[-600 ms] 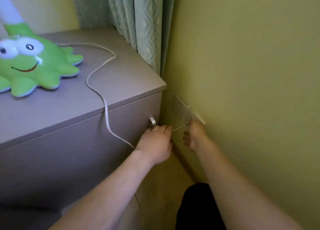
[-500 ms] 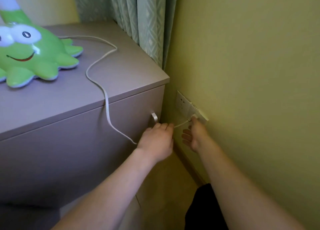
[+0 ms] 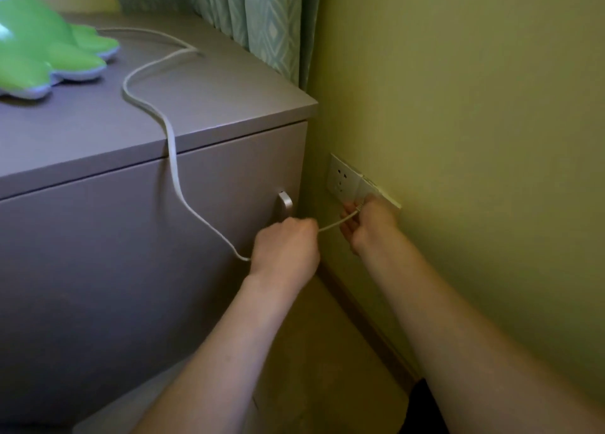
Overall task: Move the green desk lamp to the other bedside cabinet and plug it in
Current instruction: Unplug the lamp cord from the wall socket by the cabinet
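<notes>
The green desk lamp [image 3: 39,53], a frog-like base with splayed feet, stands on the grey bedside cabinet [image 3: 229,106] at upper left, partly cut off by the frame. Its white cord [image 3: 170,139] snakes across the top, drops over the front edge and runs into my left hand [image 3: 284,247], which is closed around it beside the drawer handle. From there the cord stretches taut to my right hand [image 3: 370,224], which grips the plug end pressed against the white wall socket [image 3: 343,181]. The plug itself is hidden by my fingers.
A metal drawer handle [image 3: 285,204] sits on the cabinet front near its right edge. Teal patterned curtains [image 3: 262,17] hang behind the cabinet. The yellow-green wall [image 3: 474,106] fills the right side, with a skirting board [image 3: 370,329] along the floor.
The view has shifted so the lamp slid further out of frame at upper left. Both hands stay on the cord, and my right hand remains at the socket.
</notes>
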`<state>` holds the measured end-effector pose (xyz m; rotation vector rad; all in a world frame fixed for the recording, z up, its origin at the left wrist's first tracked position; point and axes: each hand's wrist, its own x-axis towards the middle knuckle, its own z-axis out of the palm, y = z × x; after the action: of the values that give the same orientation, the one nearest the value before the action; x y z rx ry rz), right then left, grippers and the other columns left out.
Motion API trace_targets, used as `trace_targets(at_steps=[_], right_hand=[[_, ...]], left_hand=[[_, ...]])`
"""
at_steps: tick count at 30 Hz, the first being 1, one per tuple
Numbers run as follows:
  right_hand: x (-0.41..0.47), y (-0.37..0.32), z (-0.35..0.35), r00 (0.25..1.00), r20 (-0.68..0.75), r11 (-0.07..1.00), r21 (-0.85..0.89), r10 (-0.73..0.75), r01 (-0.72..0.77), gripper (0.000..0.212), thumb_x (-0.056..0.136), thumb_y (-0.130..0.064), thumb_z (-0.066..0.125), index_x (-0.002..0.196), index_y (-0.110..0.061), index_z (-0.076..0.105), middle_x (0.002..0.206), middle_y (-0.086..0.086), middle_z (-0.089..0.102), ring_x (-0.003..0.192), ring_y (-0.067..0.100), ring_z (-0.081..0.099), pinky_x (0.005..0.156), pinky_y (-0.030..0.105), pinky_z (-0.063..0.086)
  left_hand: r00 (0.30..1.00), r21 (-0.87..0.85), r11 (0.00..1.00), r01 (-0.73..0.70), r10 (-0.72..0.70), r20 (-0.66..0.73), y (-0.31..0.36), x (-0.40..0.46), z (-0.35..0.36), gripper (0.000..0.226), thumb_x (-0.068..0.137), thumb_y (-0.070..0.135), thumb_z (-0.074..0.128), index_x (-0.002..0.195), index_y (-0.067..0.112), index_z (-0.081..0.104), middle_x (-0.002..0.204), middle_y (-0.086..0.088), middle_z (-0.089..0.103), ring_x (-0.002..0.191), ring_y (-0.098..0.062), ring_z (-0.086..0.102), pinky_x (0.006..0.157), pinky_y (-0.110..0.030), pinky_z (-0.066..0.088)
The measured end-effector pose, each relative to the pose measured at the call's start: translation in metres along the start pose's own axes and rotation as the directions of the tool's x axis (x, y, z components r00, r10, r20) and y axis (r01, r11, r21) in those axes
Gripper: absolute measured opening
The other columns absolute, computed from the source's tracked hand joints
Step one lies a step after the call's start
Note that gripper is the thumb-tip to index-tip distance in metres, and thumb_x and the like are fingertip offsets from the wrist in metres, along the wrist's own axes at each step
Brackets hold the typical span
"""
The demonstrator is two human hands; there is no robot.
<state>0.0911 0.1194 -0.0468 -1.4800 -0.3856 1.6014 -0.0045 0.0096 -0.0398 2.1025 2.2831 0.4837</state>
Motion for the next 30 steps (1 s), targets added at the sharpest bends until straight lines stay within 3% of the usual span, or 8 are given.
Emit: trace_targets(at_steps=[2, 9, 12, 16, 20, 25, 30], right_hand=[[-0.001, 0.003, 0.002, 1.0, -0.022, 1.0, 0.008, -0.022, 0.022, 0.029, 0.097, -0.029, 0.038, 0.114, -0.019, 0.06, 0.087, 0.003, 0.066, 0.077, 0.017, 0.057, 0.069, 0.028, 0.044], [-0.008, 0.006, 0.003, 0.994, -0.078, 0.996, 0.024, -0.081, 0.083, 0.022, 0.093, -0.02, 0.039, 0.078, -0.017, 0.055, 0.073, 0.001, 0.061, 0.063, 0.013, 0.053, 0.057, 0.023, 0.037], [-0.014, 0.011, 0.005, 0.991, -0.073, 0.992, 0.051, -0.111, 0.114, 0.02, 0.093, -0.018, 0.04, 0.079, -0.018, 0.055, 0.072, 0.001, 0.06, 0.059, 0.012, 0.051, 0.054, 0.024, 0.035], [-0.018, 0.007, 0.004, 0.991, -0.061, 0.99, 0.072, -0.119, 0.124, 0.025, 0.093, -0.016, 0.04, 0.07, -0.016, 0.051, 0.069, 0.002, 0.058, 0.057, 0.012, 0.049, 0.052, 0.023, 0.033], [-0.019, 0.01, -0.001, 0.99, -0.05, 0.99, 0.023, -0.135, 0.136, 0.026, 0.094, -0.022, 0.043, 0.071, -0.016, 0.051, 0.068, 0.001, 0.059, 0.058, 0.011, 0.051, 0.056, 0.023, 0.036], [-0.029, 0.01, 0.001, 0.987, -0.08, 0.989, 0.023, -0.143, 0.145, 0.024, 0.095, -0.022, 0.043, 0.073, -0.016, 0.052, 0.07, 0.002, 0.06, 0.061, 0.011, 0.052, 0.058, 0.025, 0.038], [-0.058, 0.045, 0.024, 0.977, -0.024, 0.977, -0.021, -0.212, 0.211, 0.013, 0.091, -0.02, 0.054, 0.086, -0.014, 0.064, 0.069, 0.003, 0.068, 0.06, 0.015, 0.062, 0.048, 0.022, 0.048]], left_hand=[[1.0, -0.013, 1.0, 0.015, -0.015, -0.008, -0.004, 0.0, 0.001, 0.017, 0.093, 0.016, 0.046, 0.088, 0.019, 0.062, 0.084, -0.007, 0.067, 0.079, -0.035, 0.065, 0.059, -0.037, 0.043], [1.0, -0.043, 0.999, 0.024, -0.024, -0.004, -0.007, 0.001, -0.006, 0.013, 0.089, 0.018, 0.05, 0.088, 0.02, 0.063, 0.086, -0.008, 0.066, 0.081, -0.036, 0.064, 0.058, -0.036, 0.034], [1.0, -0.074, 0.997, 0.031, -0.031, 0.002, -0.007, 0.001, -0.009, 0.013, 0.089, 0.017, 0.05, 0.088, 0.018, 0.064, 0.084, -0.008, 0.064, 0.082, -0.035, 0.063, 0.059, -0.036, 0.035], [0.999, -0.111, 0.993, 0.03, -0.028, 0.02, -0.008, 0.004, -0.013, 0.01, 0.088, 0.016, 0.052, 0.082, 0.017, 0.06, 0.064, 0.0, 0.043, 0.069, -0.029, 0.052, 0.059, -0.036, 0.037], [0.998, -0.147, 0.988, 0.039, -0.031, 0.058, -0.007, 0.002, -0.014, 0.01, 0.089, 0.016, 0.053, 0.082, 0.016, 0.06, 0.063, 0.0, 0.039, 0.066, -0.027, 0.048, 0.059, -0.035, 0.041], [0.998, -0.18, 0.983, 0.042, -0.031, 0.063, -0.01, 0.001, -0.017, 0.009, 0.088, 0.016, 0.055, 0.087, 0.013, 0.063, 0.074, -0.005, 0.049, 0.073, -0.029, 0.056, 0.06, -0.035, 0.044], [0.995, -0.139, 0.989, 0.047, -0.033, 0.096, -0.034, -0.007, -0.026, 0.011, 0.086, 0.014, 0.052, 0.087, 0.013, 0.063, 0.082, -0.007, 0.056, 0.074, -0.029, 0.054, 0.061, -0.035, 0.042]])
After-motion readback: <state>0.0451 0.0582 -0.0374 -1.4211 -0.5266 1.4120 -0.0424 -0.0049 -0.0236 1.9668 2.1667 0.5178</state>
